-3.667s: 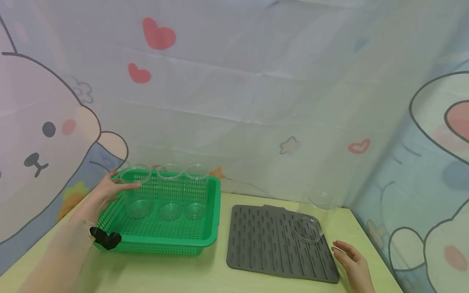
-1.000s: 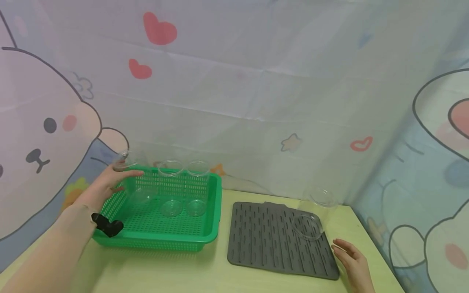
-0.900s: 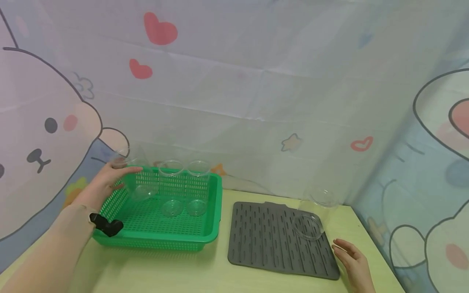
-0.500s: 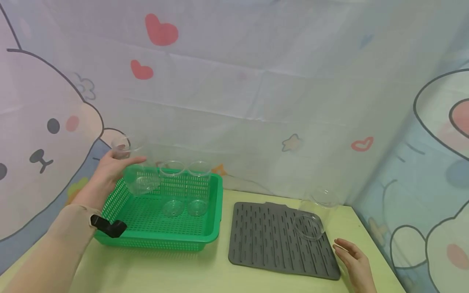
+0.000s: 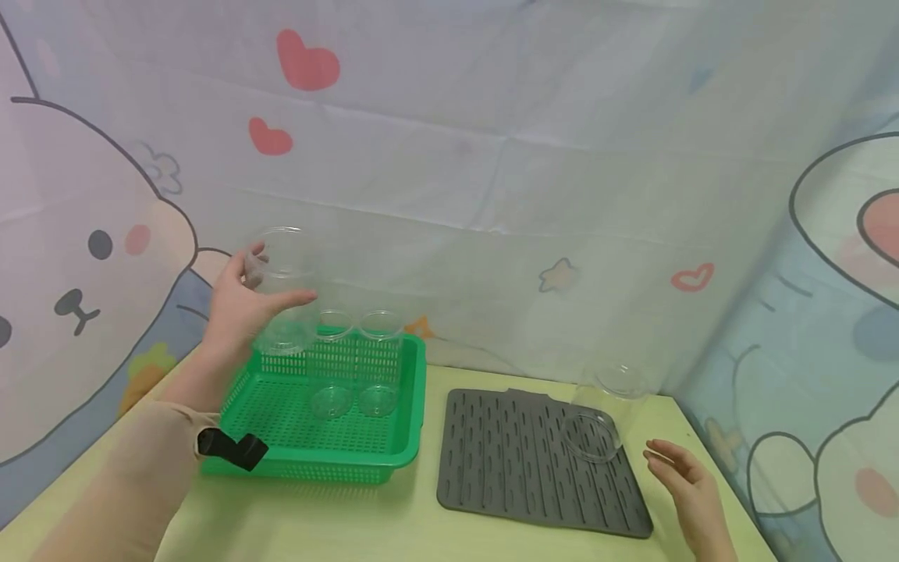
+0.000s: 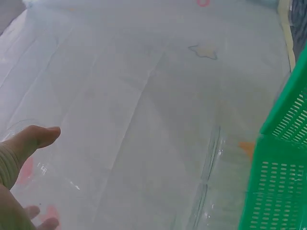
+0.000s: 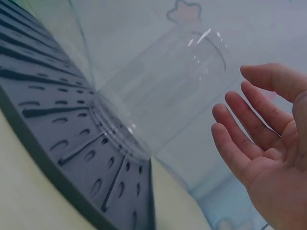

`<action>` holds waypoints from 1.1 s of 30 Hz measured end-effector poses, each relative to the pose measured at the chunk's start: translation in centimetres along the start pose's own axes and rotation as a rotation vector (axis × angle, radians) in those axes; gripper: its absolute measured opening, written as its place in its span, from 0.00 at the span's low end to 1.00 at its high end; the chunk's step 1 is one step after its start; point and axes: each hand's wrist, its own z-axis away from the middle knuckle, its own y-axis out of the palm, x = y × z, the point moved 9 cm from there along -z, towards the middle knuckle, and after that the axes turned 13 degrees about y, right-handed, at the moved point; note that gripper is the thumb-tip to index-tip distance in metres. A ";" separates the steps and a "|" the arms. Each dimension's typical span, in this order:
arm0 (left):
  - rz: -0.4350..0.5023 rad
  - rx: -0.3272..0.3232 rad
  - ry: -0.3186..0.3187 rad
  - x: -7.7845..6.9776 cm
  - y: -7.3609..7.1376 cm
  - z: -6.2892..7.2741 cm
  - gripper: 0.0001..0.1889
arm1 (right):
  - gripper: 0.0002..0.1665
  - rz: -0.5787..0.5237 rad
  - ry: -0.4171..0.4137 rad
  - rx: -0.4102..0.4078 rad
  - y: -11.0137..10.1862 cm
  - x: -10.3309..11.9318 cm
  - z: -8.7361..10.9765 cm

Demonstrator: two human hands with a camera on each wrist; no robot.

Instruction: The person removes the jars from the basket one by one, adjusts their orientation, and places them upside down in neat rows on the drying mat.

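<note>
My left hand (image 5: 242, 300) grips a clear plastic cup (image 5: 288, 285) from its left side, thumb across the near face. That cup hangs above the green basket (image 5: 414, 406), its lower end overlapping the basket's back left part. Inside the basket stand two more clear cups, a left one (image 5: 332, 367) and a right one (image 5: 380, 367), side by side. On the grey drying mat (image 5: 520, 460), near its right edge, another clear cup (image 5: 604, 417) stands with its wide rim down. My right hand (image 5: 691, 496) is beside the mat with fingers loosely bent, holding nothing; the right wrist view shows it apart from that cup.
Both basket and mat lie on a pale yellow-green table (image 5: 421, 523). A printed cloth backdrop (image 5: 449, 179) rises right behind them and along both sides. A black wrist mount (image 5: 232, 447) sits on the left sleeve, over the basket's front left corner.
The left hand has raised the leftmost cup up out of the basket and moved it slightly right, tilting it on the way. The right hand has shifted only a little; the other cups stay put.
</note>
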 end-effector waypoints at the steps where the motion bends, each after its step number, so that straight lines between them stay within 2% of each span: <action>1: -0.022 -0.018 0.033 -0.5 0.2 0.1 0.54 | 0.16 -0.003 -0.008 0.003 0.1 0.3 0.0; 8: -0.173 -0.137 0.273 -3.7 2.1 1.1 0.52 | 0.20 -0.029 -0.088 0.043 1.6 3.2 0.4; 12: -0.232 -0.167 0.377 -4.8 3.7 1.8 0.51 | 0.24 -0.038 -0.134 0.073 2.7 5.0 1.0; 19: -0.378 -0.219 0.572 -6.9 6.4 3.6 0.51 | 0.31 0.042 -0.185 0.091 5.1 7.9 1.9; 23: -0.469 -0.234 0.640 -7.8 8.0 4.8 0.50 | 0.34 0.044 -0.197 0.092 7.2 9.0 2.2; 27: -0.552 -0.219 0.694 -8.4 9.9 6.3 0.50 | 0.38 0.058 -0.193 0.106 9.8 9.4 2.4; 33: -0.624 -0.206 0.819 -9.2 12.9 8.8 0.52 | 0.45 0.123 -0.154 0.161 13.5 9.3 2.7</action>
